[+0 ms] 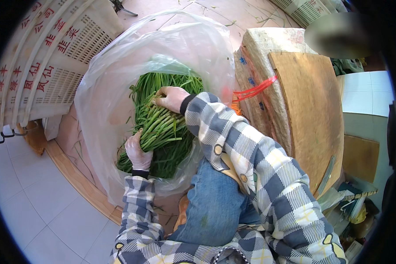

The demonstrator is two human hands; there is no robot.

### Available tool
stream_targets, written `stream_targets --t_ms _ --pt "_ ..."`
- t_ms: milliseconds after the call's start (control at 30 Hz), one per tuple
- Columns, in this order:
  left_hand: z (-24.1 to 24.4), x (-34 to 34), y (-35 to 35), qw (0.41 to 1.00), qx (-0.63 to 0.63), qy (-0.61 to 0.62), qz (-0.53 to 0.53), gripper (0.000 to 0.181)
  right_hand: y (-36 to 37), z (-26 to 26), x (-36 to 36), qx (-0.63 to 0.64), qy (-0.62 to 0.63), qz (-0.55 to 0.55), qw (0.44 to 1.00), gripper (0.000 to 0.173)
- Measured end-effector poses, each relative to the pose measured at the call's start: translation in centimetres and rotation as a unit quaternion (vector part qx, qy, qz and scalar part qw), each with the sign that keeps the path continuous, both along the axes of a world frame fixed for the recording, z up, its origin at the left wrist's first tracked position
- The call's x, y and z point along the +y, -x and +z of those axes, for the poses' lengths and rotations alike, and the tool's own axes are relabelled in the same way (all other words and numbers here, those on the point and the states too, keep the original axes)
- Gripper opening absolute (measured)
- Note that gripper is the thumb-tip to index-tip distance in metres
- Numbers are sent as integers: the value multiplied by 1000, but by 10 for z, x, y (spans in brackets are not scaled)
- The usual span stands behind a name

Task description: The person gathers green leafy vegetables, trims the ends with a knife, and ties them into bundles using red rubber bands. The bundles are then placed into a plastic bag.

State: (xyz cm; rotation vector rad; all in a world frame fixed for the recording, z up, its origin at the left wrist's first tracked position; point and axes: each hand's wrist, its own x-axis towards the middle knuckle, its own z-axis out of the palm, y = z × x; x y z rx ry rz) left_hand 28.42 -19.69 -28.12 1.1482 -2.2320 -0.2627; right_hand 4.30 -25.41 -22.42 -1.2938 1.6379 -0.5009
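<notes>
A bundle of green garlic chives (159,127) lies between my hands, its pale cut stems turned towards the right. My left hand (138,152), in a thin pale glove, grips the bundle from its lower left. At its upper end my right hand (171,98) holds stems between bent fingers and thumb; part of its grip is hidden by the hand itself. Both hands are inside the mouth of a large clear plastic bag (100,89). More loose chives (171,79) fill the bag behind and beneath the bundle.
Stacked white plastic crates (82,43) with red writing stand at left. At right, a wooden board (310,109) leans beside woven sacks (260,99); a flat strip (326,176) rests on it. Red plastic ties (255,89) hang beside the bag. A blurred person (340,36) is at top right.
</notes>
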Motion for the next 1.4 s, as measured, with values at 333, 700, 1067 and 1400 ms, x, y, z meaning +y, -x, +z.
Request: stream_targets --t_ms 333,700,1067,1400 --pt "34 56 12 991 29 -57 -115 49 56 68 74 241 -118 54 962 50" --pt "39 69 15 990 -54 -111 -65 70 -6 -29 40 131 -282 211 927 77" --pt "78 144 -20 449 453 -769 52 76 -6 -14 47 65 -364 210 905 75" --pt "46 129 54 269 680 -678 74 95 -14 4 55 50 -357 242 901 75"
